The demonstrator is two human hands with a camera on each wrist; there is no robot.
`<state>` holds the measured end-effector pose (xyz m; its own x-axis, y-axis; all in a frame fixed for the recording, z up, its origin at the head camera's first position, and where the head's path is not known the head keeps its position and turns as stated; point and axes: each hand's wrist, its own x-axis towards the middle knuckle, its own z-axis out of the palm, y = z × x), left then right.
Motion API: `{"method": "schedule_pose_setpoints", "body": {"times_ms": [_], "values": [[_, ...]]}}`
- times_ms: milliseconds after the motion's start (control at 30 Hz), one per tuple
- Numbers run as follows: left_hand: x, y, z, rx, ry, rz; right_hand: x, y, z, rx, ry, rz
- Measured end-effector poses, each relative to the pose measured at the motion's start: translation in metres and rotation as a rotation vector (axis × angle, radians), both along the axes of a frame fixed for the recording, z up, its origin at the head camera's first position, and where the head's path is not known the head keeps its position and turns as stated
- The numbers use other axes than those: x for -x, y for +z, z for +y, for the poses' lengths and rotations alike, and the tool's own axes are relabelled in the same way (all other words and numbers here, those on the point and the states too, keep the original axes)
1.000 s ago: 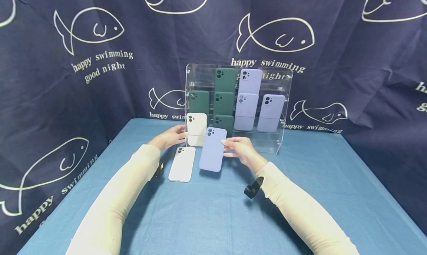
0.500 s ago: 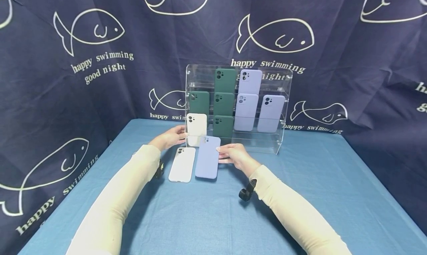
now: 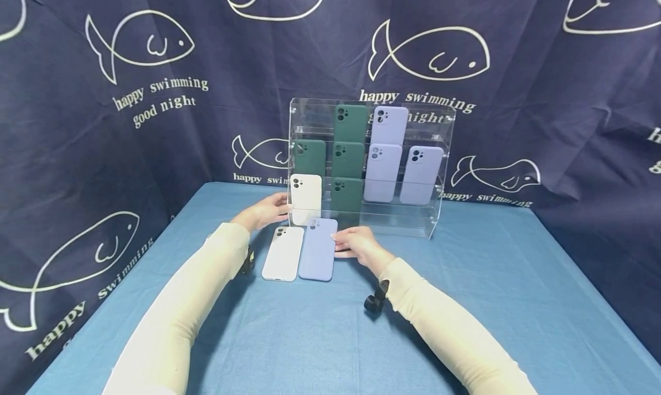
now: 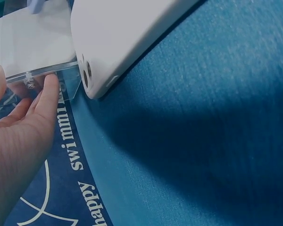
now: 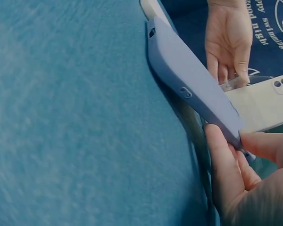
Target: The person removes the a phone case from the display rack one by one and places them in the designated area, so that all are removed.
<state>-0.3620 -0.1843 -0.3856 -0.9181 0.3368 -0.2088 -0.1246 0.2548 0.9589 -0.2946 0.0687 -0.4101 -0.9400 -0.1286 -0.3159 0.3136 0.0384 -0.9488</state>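
Note:
A lavender phone case (image 3: 318, 250) lies low over the table, its far end slightly raised, beside a white phone case (image 3: 283, 254) resting on the cloth. My right hand (image 3: 360, 246) pinches its right edge near the camera cutout, between thumb and fingers (image 5: 221, 160). My left hand (image 3: 265, 211) grips the left side of a clear acrylic display stand (image 3: 400, 225), with fingers (image 4: 48, 101) against the side panel. Next to that hand, another white phone case (image 3: 306, 197) stands upright in the stand's lowest tier.
Several green phone cases (image 3: 347, 197) stand in the rack's left and middle columns. Several lavender cases lean at the right, one a right-hand case (image 3: 422, 174). Blue cloth (image 3: 310, 337) covers the table, and a dark fish-print curtain (image 3: 330, 56) hangs behind.
My right hand has brought the lavender phone case down and to the left, from in front of the stand to beside the white one. The left hand has stayed at the stand.

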Motion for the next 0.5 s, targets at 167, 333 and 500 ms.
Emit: {"method": "schedule_pose_setpoints", "body": {"times_ms": [167, 333, 500], "values": [[-0.0007, 0.0016, 0.0020, 0.014, 0.004, 0.007, -0.0003, -0.0026, -0.0033, -0.058, -0.014, -0.014], [-0.0018, 0.0027, 0.0025, 0.027, 0.015, 0.002, 0.0015, -0.0078, -0.0066, -0.072, -0.050, -0.008], [-0.0021, 0.0023, 0.0017, 0.033, 0.018, 0.000, 0.0018, -0.0096, -0.0098, -0.081, -0.060, 0.012]]}}
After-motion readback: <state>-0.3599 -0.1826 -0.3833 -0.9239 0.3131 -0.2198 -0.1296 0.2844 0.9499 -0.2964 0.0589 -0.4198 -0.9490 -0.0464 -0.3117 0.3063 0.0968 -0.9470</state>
